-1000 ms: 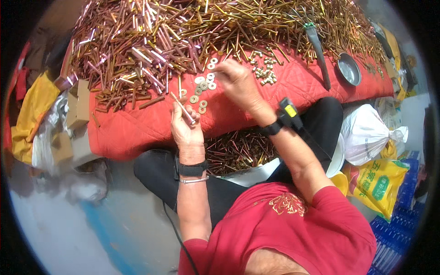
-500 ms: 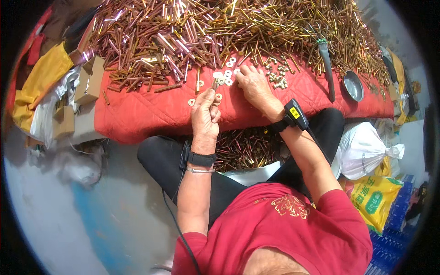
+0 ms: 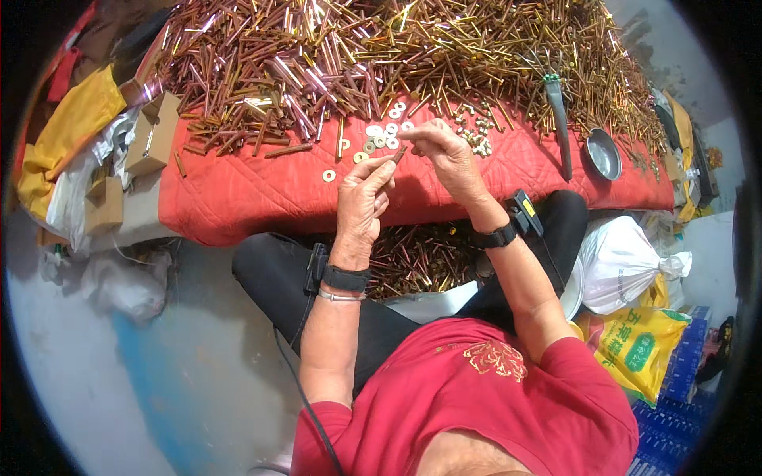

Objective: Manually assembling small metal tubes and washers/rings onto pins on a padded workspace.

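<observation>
My left hand (image 3: 363,205) is closed, its thumb and finger pinching a short metal tube (image 3: 399,154) that points up to the right. Just right of the tube, my right hand (image 3: 454,163) has thumb and forefinger drawn together; whatever is between them is too small to make out. Beyond both hands, several flat ring washers (image 3: 374,131) lie on the red quilted cloth (image 3: 262,194). A small cluster of nuts (image 3: 480,141) sits past my right hand. Metal tubes (image 3: 262,79) are heaped at the far left, and long bolts (image 3: 508,55) at the far right.
A dark-handled tool (image 3: 560,127) and a metal bowl (image 3: 603,155) lie to the right. More metal pieces (image 3: 417,258) fill a container between my legs. Cardboard boxes (image 3: 152,139) stand at left; a white bag (image 3: 623,266) and a yellow package (image 3: 635,349) at right.
My right hand has left the washers and come back toward me, beside the tube. My left hand has shifted slightly right, and its tube now tilts to the right.
</observation>
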The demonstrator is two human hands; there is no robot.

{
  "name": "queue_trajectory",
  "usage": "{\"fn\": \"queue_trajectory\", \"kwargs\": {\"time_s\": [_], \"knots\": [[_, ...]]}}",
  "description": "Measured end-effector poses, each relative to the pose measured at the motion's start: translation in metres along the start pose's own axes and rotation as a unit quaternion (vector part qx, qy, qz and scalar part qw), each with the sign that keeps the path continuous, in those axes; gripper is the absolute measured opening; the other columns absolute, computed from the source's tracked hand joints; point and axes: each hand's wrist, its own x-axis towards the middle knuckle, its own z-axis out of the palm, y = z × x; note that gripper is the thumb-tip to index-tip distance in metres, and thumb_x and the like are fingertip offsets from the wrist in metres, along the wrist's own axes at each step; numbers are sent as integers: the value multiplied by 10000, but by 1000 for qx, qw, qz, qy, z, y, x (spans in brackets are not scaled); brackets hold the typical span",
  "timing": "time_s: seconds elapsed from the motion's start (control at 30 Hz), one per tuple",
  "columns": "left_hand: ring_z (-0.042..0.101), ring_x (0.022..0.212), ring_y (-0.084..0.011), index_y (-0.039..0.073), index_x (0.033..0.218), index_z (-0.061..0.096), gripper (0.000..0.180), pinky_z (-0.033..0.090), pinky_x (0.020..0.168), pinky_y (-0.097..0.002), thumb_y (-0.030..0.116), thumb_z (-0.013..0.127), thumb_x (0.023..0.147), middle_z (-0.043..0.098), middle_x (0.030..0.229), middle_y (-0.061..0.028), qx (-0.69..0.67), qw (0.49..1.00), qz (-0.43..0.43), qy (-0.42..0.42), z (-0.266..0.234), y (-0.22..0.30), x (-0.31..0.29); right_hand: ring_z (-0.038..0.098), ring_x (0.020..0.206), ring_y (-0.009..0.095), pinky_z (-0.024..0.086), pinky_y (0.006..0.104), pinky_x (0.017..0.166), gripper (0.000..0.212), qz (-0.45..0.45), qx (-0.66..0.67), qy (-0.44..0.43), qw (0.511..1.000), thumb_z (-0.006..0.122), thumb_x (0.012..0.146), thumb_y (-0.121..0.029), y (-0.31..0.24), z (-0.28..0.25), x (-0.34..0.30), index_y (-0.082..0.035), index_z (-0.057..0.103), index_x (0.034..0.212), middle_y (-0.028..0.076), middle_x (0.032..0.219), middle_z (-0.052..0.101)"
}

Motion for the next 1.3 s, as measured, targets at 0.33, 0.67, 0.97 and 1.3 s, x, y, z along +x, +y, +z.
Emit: {"fn": "queue_trajectory", "kwargs": {"time_s": [0.33,0.67,0.97,1.3], "knots": [[356,393,0,40,979,634,138,239,340,-143,116,621,864,571,671,1,15,999,-6,-45,4,1,-3,563,845,72,455,226,784,89,89,158,-4,983,633,841,-46,4,-7,-8,-32,651,927,2,859,628],[362,396,3,49,920,637,98,243,343,-154,126,627,860,576,667,-5,55,994,-59,-74,2,9,-4,571,717,96,478,251,649,77,44,-17,-95,994,619,844,-54,-16,-28,-6,-18,624,912,0,742,597],[465,576,-28,25,899,674,96,357,509,-183,98,644,844,571,679,41,237,964,88,-78,9,2,-3,597,592,253,455,355,550,343,-1,-247,-129,960,475,941,-319,-12,-33,-9,-9,583,842,133,599,570],[371,430,12,63,895,656,83,230,375,-147,135,625,867,554,633,41,126,990,6,-65,6,10,-4,550,732,144,457,280,657,342,70,-94,-65,991,435,971,-305,-15,-26,-9,4,571,923,55,850,569]]}}
